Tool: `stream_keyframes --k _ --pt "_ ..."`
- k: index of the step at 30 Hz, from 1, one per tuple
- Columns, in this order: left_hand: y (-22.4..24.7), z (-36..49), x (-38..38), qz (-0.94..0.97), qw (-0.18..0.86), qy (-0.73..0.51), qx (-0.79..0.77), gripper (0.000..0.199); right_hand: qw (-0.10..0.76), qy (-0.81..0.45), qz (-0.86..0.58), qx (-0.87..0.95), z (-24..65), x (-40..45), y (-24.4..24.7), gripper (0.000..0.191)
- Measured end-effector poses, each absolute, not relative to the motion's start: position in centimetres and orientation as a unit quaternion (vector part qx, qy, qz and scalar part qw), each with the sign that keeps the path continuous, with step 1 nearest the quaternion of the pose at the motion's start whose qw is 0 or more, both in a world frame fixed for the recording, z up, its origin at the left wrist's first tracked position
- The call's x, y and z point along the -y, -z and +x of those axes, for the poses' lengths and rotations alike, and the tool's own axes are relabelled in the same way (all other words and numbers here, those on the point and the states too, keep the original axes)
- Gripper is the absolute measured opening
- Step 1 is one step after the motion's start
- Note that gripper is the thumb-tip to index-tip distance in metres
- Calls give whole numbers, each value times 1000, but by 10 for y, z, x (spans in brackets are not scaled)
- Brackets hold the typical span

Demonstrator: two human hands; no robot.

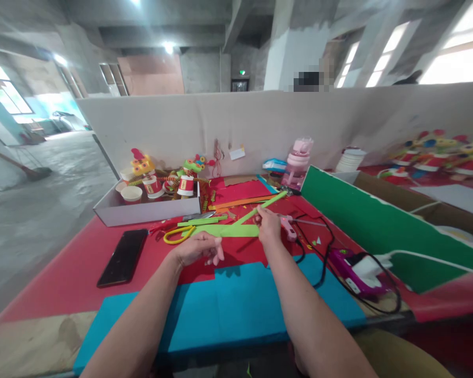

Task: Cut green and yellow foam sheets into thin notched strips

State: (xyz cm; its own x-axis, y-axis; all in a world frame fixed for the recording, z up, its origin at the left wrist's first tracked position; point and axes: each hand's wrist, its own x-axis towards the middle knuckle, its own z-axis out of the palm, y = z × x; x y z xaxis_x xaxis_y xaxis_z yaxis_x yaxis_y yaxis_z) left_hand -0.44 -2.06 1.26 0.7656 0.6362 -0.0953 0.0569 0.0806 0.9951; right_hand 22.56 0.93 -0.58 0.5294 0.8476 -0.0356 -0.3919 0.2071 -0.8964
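My right hand (268, 226) pinches a narrow light-green paper strip (274, 202), which slants up and away to the right. Beneath it, a wider light-green paper piece (236, 231) lies across the red table cover. Over the front edge of that piece hovers my left hand (202, 249), palm turned inward, its fingers loosely bent and apart with nothing visible in them. Scissors with yellow handles (177, 236) lie just beyond the left hand. A pink glue gun (288, 227) rests right of my right hand. Shorter green strips (203, 221) are behind the scissors.
A black phone (124, 257) lies at left. Behind it, a white box (150, 210) holds paper cups and cup figures. Blue sheets (236, 304) cover the front edge. At right are a purple power strip (358, 278), black cables and a green-sided box (378, 231). A pink bottle (297, 163) stands behind.
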Motion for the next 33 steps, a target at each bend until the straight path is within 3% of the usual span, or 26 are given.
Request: stream_keyframes --k 5,9,15,23,33 --pt "-8 -5 7 685 457 -478 -305 24 631 -618 -403 240 208 2 -2 27" --pt "-4 -1 3 770 327 -477 -270 31 556 -683 -363 304 182 11 -3 29" --pt "-6 3 8 806 252 -473 -252 19 525 -694 -359 336 170 16 2 29" --pt "-10 5 10 812 271 -464 -226 14 517 -713 -336 334 165 15 11 21" --pt "-4 7 13 746 424 -378 -348 29 661 -570 -376 309 179 2 5 27"
